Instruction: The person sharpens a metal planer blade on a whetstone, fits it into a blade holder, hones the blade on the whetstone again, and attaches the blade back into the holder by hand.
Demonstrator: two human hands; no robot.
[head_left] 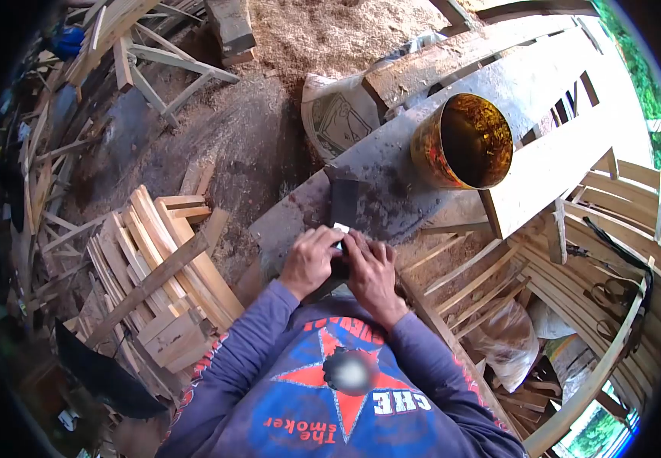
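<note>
My left hand (311,261) and my right hand (374,275) meet close in front of my body, fingers bent and pinched together. Between their fingertips shows a small flat piece (341,227), bright white on its upper face; the fingers hide the rest, and I cannot tell its kind. It sits at the near end of a dark rectangular block (345,200), which looks like a sharpening stone. That block lies on a worn, wet-stained plank bench (292,214). Farther along the same bench stands a round, rust-yellow metal can (427,146) with a dark inside.
Stacked wooden strips (181,263) lie to my left, with a slanting board across them. A slatted wooden frame (490,284) holding plastic bags (507,343) is on my right. A printed sack (338,122) leans by the bench. Sawdust (315,38) covers the ground beyond.
</note>
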